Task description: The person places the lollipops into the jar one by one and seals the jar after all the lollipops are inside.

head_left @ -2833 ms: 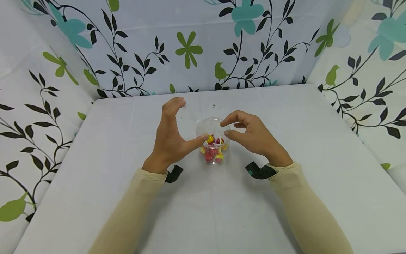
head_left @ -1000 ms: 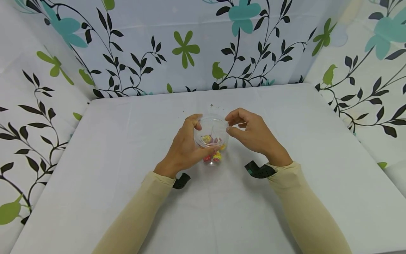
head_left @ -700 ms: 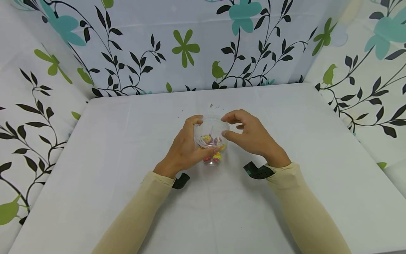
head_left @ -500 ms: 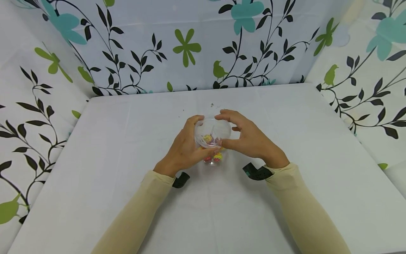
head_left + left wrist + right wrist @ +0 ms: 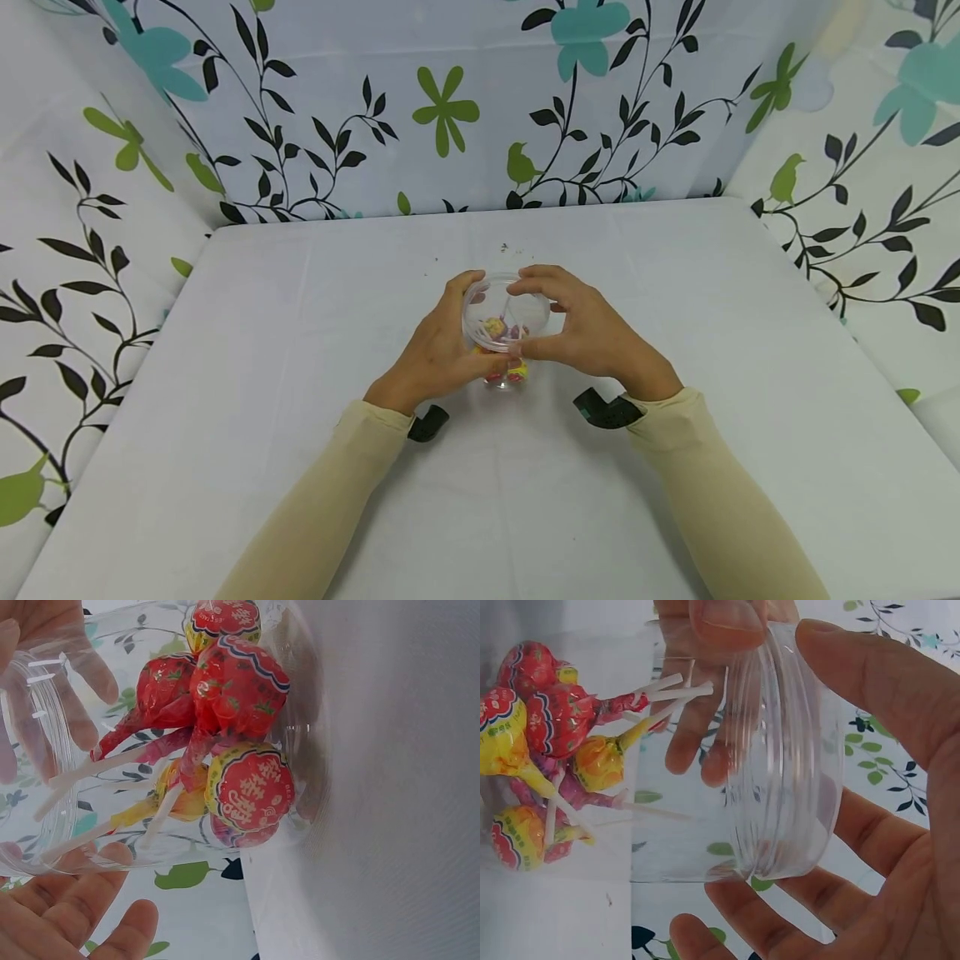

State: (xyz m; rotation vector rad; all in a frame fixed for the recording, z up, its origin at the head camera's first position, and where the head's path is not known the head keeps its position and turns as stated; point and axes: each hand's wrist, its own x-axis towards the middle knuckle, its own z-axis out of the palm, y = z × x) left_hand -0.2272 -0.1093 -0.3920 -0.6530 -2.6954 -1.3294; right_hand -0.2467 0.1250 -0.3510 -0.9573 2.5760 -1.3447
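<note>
A clear plastic jar [image 5: 686, 859] stands on the white table, with several lollipops [image 5: 562, 720] in red and yellow wrappers inside. Their white sticks point up toward the mouth. A clear ridged lid [image 5: 810, 780] sits on top of the jar. My left hand [image 5: 426, 358] grips the jar from the left, just below the lid, thumb in front. From the other side my right hand [image 5: 596, 337] holds the lid's rim between thumb and fingers. In the left wrist view the lollipops [image 5: 240, 690] show through the jar wall; the hands cover part of the jar's upper side.
The table [image 5: 480, 500] is covered in smooth white cloth. A few tiny dark specks [image 5: 504, 247] lie behind the jar. A leaf-patterned curtain [image 5: 480, 108] hangs along the back and both sides.
My left hand has swung in from a wide spread and closed round the jar. My right hand has come slightly left and down, onto the lid's rim.
</note>
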